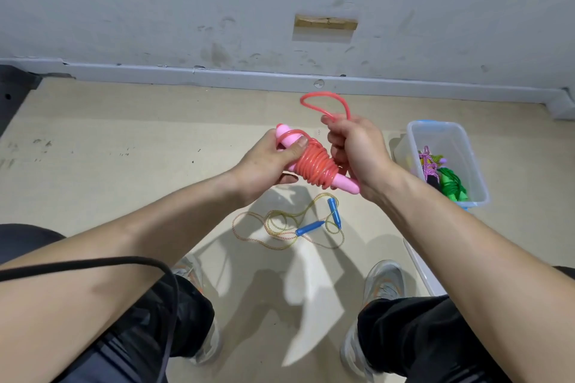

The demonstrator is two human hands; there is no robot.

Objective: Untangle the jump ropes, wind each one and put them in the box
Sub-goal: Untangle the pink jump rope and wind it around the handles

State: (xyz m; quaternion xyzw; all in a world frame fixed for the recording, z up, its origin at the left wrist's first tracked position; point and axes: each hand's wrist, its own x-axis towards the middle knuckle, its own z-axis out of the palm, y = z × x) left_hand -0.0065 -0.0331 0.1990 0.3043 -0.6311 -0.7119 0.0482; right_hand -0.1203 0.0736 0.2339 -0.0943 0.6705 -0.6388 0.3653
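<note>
While the left hand [267,158] grips coil-wrapped pink handles [287,137], the right hand [357,149] pinches the glossy red cord [314,165].

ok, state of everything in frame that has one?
pink rope: mostly wound round its pink handles, one loop unwound, off the floor
left hand: grips the wound bundle, thumb on the coils
right hand: grips the free loop
blue-handled rope: loose on the floor, unwound
box: open, no lid on
purple rope: bundled, in the box
green rope: bundled, in the box
</note>
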